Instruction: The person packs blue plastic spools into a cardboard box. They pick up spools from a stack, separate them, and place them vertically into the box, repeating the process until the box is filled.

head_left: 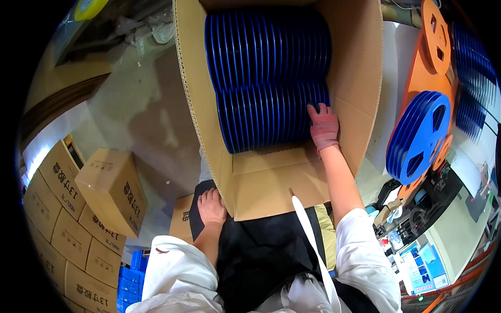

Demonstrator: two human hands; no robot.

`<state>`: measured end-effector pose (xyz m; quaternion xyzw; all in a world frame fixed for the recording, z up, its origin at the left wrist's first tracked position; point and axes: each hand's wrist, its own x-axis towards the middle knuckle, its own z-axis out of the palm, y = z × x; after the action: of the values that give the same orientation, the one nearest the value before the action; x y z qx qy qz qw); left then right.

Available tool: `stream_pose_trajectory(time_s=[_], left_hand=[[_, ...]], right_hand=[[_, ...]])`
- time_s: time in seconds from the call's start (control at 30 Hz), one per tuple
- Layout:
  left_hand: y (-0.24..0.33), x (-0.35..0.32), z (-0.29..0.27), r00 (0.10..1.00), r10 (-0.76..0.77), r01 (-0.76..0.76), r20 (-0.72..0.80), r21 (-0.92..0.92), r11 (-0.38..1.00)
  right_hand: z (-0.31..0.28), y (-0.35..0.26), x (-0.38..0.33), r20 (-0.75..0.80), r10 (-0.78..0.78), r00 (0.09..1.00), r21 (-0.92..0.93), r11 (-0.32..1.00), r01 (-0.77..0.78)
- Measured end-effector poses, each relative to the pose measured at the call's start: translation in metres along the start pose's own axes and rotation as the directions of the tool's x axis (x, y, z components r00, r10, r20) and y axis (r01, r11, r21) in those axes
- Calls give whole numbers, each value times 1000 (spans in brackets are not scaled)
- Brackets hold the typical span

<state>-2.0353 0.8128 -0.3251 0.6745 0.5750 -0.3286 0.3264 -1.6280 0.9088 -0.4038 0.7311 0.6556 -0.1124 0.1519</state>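
An open cardboard box [360,57] stands in front of me with its flaps up. Blue plastic reels [269,115] fill it, set on edge in two rows, one behind the other. My right hand [324,127], in a reddish glove, reaches inside along the right wall, its fingers bent over the rim of the nearer row's right-end reels. How deep the fingertips go between them is hidden. Bare and flat, my left hand [211,207] rests on dark cloth by the box's near left corner, fingers a little apart and nothing in them.
Closed cartons [73,237] are stacked at the left, with one carton [112,190] tilted against them. To the right stand orange reels [436,39] and a stack of blue reels [420,135]. Printed sheets [422,268] lie on a pale table [462,235].
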Motion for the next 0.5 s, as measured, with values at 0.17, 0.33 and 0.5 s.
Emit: stream_pose_trajectory(time_s=[0.17,0.33,0.5], left_hand=[[-5,-1,8,999,2,-2,-34,-22,1000],[-5,1,4,998,-2,-1,-56,-47,999],[-5,3,0,998,-8,4,-68,-65,998]], right_hand=[[-12,-6,7,28,102,994,190,976,-105],[-17,-13,17,64,82,995,140,986,-90],[-4,-15,17,-130,-78,988,130,987,95]])
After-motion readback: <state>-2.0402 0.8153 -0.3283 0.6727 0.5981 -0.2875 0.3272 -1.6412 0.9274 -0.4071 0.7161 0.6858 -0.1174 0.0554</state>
